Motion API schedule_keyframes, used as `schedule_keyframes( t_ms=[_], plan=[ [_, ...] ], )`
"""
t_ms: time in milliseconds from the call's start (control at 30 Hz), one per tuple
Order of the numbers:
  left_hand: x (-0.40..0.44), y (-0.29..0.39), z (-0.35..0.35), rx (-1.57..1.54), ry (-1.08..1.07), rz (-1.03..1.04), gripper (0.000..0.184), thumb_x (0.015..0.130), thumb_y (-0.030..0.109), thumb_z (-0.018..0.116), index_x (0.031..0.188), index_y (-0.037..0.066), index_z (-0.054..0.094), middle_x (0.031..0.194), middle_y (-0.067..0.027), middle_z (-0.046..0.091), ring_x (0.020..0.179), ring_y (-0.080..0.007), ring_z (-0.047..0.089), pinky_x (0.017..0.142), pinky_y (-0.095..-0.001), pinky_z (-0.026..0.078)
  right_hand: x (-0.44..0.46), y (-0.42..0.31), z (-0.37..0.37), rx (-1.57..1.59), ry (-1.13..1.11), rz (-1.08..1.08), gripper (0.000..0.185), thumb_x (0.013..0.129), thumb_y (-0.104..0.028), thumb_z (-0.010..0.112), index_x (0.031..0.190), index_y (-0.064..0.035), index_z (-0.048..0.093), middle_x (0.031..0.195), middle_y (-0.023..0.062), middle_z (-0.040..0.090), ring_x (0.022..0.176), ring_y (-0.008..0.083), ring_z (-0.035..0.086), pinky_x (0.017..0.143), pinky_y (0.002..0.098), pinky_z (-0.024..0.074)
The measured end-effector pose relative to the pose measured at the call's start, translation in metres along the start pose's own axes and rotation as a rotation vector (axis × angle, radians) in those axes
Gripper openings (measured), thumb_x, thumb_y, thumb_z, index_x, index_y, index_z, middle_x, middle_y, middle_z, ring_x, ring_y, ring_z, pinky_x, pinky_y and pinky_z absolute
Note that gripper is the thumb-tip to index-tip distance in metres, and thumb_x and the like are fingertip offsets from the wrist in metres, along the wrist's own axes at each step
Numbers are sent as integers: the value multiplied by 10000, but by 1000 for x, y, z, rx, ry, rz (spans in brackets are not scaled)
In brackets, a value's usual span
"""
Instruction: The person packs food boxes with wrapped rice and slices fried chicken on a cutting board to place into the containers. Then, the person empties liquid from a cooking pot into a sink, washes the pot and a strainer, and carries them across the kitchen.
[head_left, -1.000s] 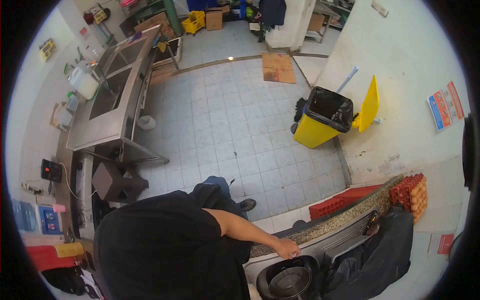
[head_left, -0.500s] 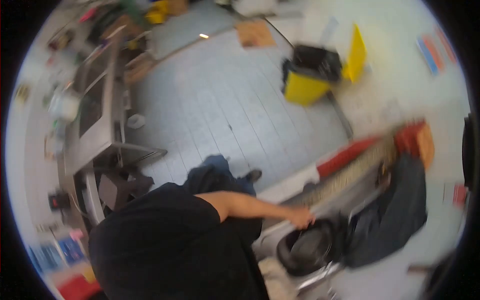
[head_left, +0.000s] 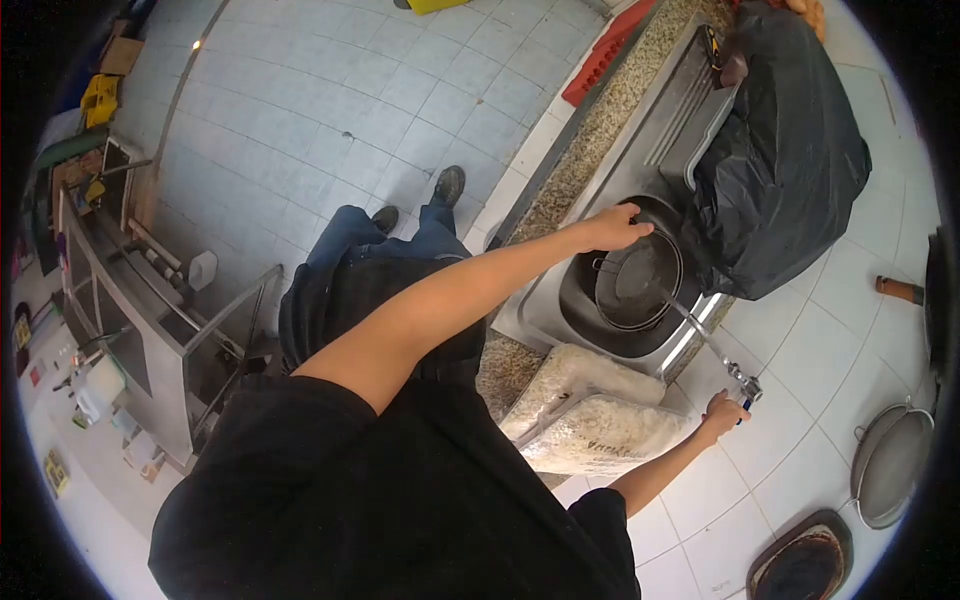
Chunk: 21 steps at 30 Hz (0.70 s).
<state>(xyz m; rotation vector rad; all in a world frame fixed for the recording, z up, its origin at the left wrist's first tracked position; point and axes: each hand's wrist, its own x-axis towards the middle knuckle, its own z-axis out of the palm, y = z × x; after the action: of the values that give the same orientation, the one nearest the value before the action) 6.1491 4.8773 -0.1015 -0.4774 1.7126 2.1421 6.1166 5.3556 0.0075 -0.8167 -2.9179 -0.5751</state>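
Note:
My left hand (head_left: 617,230) is closed at the near rim of a dark round strainer (head_left: 632,285) with a thin rim and a small wire loop. The strainer rests inside a larger black pan (head_left: 657,212) in the sink bowl. My right hand (head_left: 722,413) grips the tap's handle (head_left: 744,408), where a bit of blue shows. From there the chrome tap (head_left: 708,342) reaches over the strainer. Whether water runs is hard to make out.
A big black plastic bag (head_left: 785,160) covers part of the steel sink's drainboard (head_left: 672,130). Plastic-wrapped packs (head_left: 600,430) lie beside the bowl. On the tiled wall hang another strainer (head_left: 893,468) and a dark pan (head_left: 803,562). A metal frame (head_left: 150,330) stands behind me.
My view has turned and moved closer to the sink. My left hand stays by the pan and strainer. My right hand, out of sight before, now shows on the tap handle.

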Motion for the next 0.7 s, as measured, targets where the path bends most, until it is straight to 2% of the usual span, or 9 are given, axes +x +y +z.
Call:
schedule_keyframes(
  t_ms=[67,167,300,367,500,567,600,667,700],
  plan=[
    [5,-3,3,201,-46,-29,694,959,377,567,1438,-65,329,1469,-246,385,1359,-321,402,1095,-386,366,-9,-9,-20,40,-72,52,714,855,-396,684,1122,128,278,931,298,650,800,413,700,707,458,591],
    [6,-15,11,411,48,92,697,955,361,568,1432,-83,322,1468,-270,366,1374,-357,371,1146,-385,302,-17,-17,-35,-16,-82,62,670,854,-387,687,1113,108,316,975,281,654,864,413,695,783,475,574],
    [14,-25,14,454,19,97,725,953,360,571,1431,-111,298,1476,-286,342,1394,-375,326,1158,-399,278,-23,-23,-63,-35,-164,79,625,856,-363,688,1133,97,370,1044,259,659,951,403,681,858,481,547],
    [22,-26,14,480,-34,46,768,953,389,562,1430,-138,269,1488,-302,312,1410,-376,297,1162,-397,269,-24,-29,-81,-48,-246,90,514,866,-325,680,1091,90,476,1091,250,658,1001,381,670,872,472,541],
    [34,-26,20,572,-88,-4,797,962,410,510,1456,-129,194,1497,-299,290,1424,-387,267,1161,-415,273,-26,-44,-118,-72,-401,90,412,880,-305,661,992,83,579,1037,242,682,989,351,681,874,454,538],
    [37,-24,23,652,-93,-51,804,956,426,516,1445,-132,207,1486,-297,304,1395,-397,314,1145,-428,298,-6,-30,-103,-242,-286,-158,421,898,-374,635,922,46,634,804,153,702,673,285,692,651,394,566],
    [38,-22,25,654,-96,-48,804,956,426,516,1445,-132,207,1486,-297,304,1395,-397,314,1145,-428,298,2,-25,-105,-241,-286,-154,421,898,-374,635,922,46,634,804,153,702,673,285,692,651,394,566],
    [37,-13,27,637,-100,-146,835,940,417,556,1429,-168,217,1481,-359,271,1399,-421,301,1147,-413,289,2,-28,-132,602,-557,-47,363,945,-388,569,847,-47,643,604,52,623,383,183,505,399,306,443],
    [38,-12,28,637,-104,-147,835,940,417,556,1429,-168,217,1481,-359,271,1399,-421,301,1147,-413,289,-5,-25,-129,600,-557,-43,363,945,-388,569,847,-47,643,604,52,623,383,183,505,399,306,443]
  ],
)
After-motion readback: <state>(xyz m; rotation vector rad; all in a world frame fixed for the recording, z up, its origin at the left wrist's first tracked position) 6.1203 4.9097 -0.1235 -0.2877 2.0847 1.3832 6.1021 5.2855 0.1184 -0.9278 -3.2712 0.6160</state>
